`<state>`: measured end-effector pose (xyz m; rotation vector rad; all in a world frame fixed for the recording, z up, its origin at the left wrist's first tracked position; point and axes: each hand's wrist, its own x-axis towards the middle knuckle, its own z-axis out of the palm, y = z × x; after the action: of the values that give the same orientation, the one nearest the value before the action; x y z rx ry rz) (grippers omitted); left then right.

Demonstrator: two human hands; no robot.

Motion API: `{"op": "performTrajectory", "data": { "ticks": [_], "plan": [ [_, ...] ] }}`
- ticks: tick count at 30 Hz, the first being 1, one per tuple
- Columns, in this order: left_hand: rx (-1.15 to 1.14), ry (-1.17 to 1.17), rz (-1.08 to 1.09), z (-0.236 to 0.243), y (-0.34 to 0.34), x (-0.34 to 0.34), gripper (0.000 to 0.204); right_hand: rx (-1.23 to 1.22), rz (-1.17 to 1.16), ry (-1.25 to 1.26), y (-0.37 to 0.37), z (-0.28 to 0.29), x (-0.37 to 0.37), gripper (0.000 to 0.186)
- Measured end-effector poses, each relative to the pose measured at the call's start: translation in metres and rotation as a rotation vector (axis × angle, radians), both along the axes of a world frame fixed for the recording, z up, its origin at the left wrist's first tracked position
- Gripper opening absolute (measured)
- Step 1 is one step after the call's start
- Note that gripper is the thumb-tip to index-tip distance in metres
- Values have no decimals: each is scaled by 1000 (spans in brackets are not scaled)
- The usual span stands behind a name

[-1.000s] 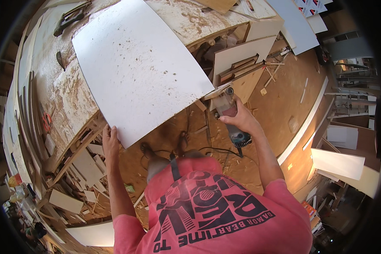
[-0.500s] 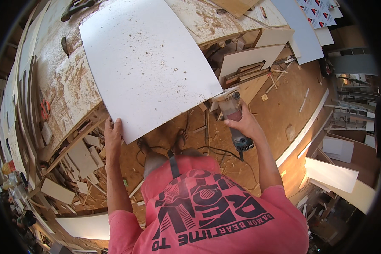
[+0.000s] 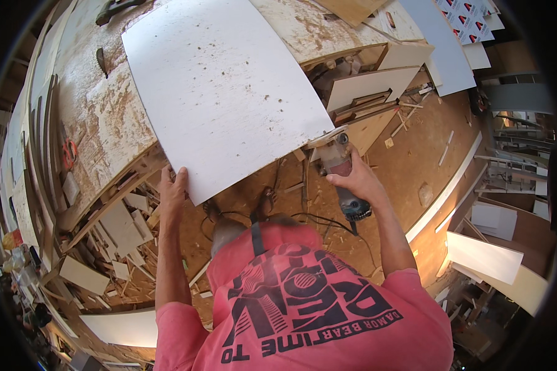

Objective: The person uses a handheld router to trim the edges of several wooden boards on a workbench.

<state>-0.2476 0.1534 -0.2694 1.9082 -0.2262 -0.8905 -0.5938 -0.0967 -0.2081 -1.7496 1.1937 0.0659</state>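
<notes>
A large white panel [image 3: 223,105], sprinkled with brown chips, lies on the workbench and juts out over its near edge. My left hand [image 3: 174,185] grips the panel's near left corner, with the thumb on the top face and the other fingers partly hidden at the edge. My right hand [image 3: 360,178] is wrapped round the body of a trim router [image 3: 354,209], which is held tilted at the near right corner. The router's flat base touches or nearly touches the panel's edge there. Its bit is hidden from this view.
Sawdust coats the workbench [image 3: 114,117], where orange-handled scissors [image 3: 69,153] and a dark curved blade [image 3: 101,62] lie on the left. Offcuts [image 3: 120,229] are heaped beneath. The router's black cord [image 3: 325,224] trails over the littered floor near my feet. Boards [image 3: 368,86] lean at the right.
The panel's near left corner has moved slightly right and away from me, my left hand along with it. The router in my right hand has stayed in nearly the same place.
</notes>
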Motion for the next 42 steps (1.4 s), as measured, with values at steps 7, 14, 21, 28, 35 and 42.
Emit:
{"op": "performTrajectory", "data": {
  "ticks": [7, 14, 21, 28, 35, 42],
  "plan": [
    [-18, 130, -40, 11, -7, -7, 39, 9, 71, 120, 31, 1, 29, 113],
    [-42, 274, -81, 16, -9, -9, 42, -73, 128, 117, 76, -2, 56, 113],
    [-108, 372, -157, 1, -8, 0, 44, -64, 141, 87, 128, -11, 78, 111],
    [-140, 393, -239, -4, -11, 5, 44, -27, 143, 109, 189, -11, 104, 109],
    [-264, 446, -272, -17, -6, 19, 38, -61, 142, 96, 236, -18, 131, 110],
    [-240, 453, -275, -7, -4, 22, 36, -67, 85, 121, 261, -13, 147, 111]
  ]
}}
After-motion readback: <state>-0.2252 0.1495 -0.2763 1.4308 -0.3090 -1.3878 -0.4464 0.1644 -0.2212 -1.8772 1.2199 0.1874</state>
